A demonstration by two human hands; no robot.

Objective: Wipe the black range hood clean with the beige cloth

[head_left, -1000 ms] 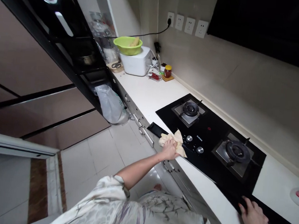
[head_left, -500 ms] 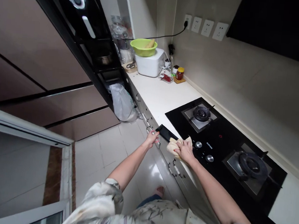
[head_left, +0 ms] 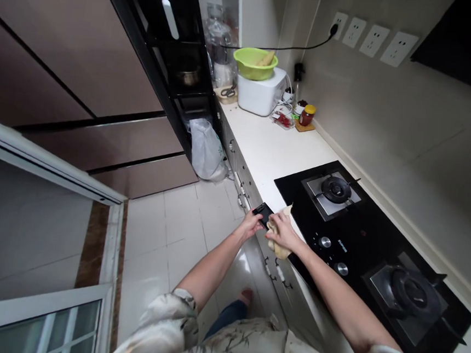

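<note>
I am pressing the cloth (head_left: 278, 240) with my closed right hand (head_left: 281, 231) onto the hob's (head_left: 362, 231) near-left corner at the bench edge, my left hand (head_left: 251, 225) gripping that corner's black strip, while the burners beyond look unwiped.

Dim, warm indoor light — edges strongly warped.
</note>
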